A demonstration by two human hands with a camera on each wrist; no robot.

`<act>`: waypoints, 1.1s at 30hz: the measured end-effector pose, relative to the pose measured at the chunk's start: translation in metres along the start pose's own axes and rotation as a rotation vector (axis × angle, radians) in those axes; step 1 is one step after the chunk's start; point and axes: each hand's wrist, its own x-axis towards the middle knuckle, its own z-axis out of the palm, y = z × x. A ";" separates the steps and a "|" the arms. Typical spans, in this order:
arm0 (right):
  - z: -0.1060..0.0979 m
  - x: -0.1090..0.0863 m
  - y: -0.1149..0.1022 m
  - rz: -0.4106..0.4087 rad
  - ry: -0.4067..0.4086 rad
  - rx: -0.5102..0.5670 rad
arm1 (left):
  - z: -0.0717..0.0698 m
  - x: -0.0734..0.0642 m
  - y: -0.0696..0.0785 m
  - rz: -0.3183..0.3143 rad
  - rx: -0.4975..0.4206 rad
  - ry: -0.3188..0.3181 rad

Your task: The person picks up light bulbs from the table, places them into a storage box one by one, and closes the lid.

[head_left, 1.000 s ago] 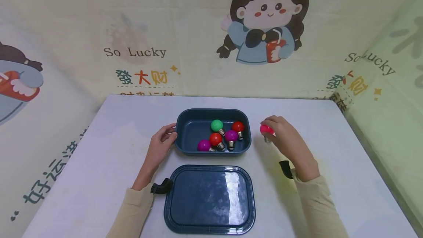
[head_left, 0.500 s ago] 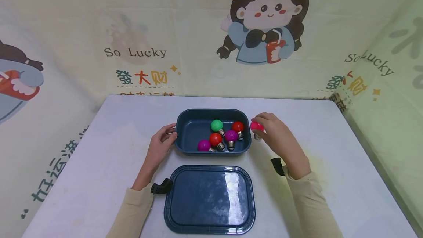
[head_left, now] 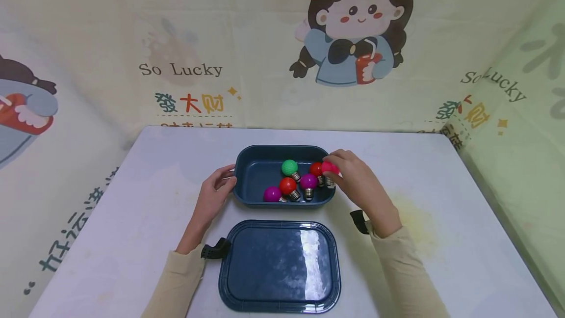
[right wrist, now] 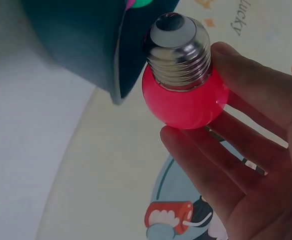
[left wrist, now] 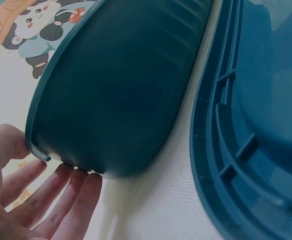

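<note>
A dark blue rectangular container (head_left: 256,180) holds several light bulbs: a green bulb (head_left: 289,168), two red ones and two purple ones. My left hand (head_left: 215,193) touches its left end from outside; in the left wrist view the straight fingertips (left wrist: 88,187) lie against the wall and the thumb is at the rim. My right hand (head_left: 359,180) pinches a pink light bulb (right wrist: 186,105) by its round globe, screw base free. In the head view this bulb is over the container's right rim, overlapping the red bulb (head_left: 316,169) there.
A dark blue lid (head_left: 278,266) lies flat on the white table (head_left: 132,239), just in front of the container. Printed cloth (head_left: 265,87) hangs behind the table and along both sides.
My right hand has moved left with the pink light bulb, from beside the container to over its right rim. The left hand, container and lid have stayed in place.
</note>
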 end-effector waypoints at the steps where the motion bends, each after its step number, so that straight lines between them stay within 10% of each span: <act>1: 0.001 0.001 -0.002 -0.007 0.003 -0.002 | 0.000 0.000 0.000 0.001 -0.002 -0.001; 21: 0.019 0.017 -0.030 -0.044 0.007 0.031 | 0.001 0.000 -0.003 0.002 -0.033 -0.009; 33: 0.030 0.026 -0.045 -0.064 0.004 0.038 | 0.004 0.016 -0.043 0.012 -0.054 0.011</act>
